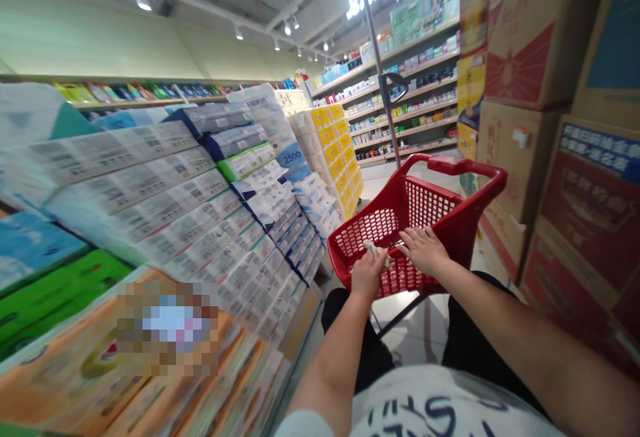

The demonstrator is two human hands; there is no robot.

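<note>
A red plastic shopping cart with mesh walls stands right in front of my legs. My left hand is closed at the cart's near side, with a crumpled whitish tissue or cloth sticking out of its fingers. Just to the right, my right hand lies palm down over the near rim, fingers stretched out and holding nothing. Whether its palm touches the rim, I cannot tell. Most of the cart's floor is hidden by my hands and the near wall.
Packs of tissue paper are stacked high along the left, with yellow-and-white packs farther on. Large cardboard boxes line the right. A thin metal pole rises beyond the cart, before stocked shelves. Pale floor tiles show below.
</note>
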